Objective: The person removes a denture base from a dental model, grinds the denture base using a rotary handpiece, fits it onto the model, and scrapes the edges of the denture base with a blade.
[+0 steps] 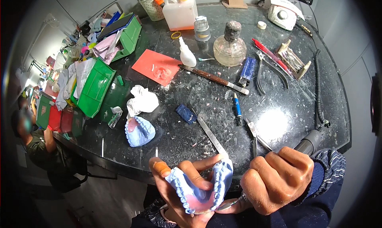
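Note:
My left hand point(193, 172) holds a blue dental cast point(181, 190) with a pink plate point(199, 202) inside the arch, a bandage on one finger. My right hand point(278, 178) is closed around a grey corded handpiece point(305, 144); its narrow metal tip touches or nearly touches the cast's lower right edge. Just beyond the hands lie a steel ruler-like strip point(209, 134), pliers point(253, 134) and a blue pen-like tool point(238, 108). A second blue cast point(141, 134) with some pink sits on the bench.
The dark bench point(179, 144) holds a red sheet point(149, 65), white bottle point(187, 55), glass burner point(230, 49), crumpled tissue point(141, 98), more pliers point(262, 77), green bins point(91, 93), a jerrycan point(179, 15) and a white control box point(280, 15). A co-worker point(43, 148) sits at the left.

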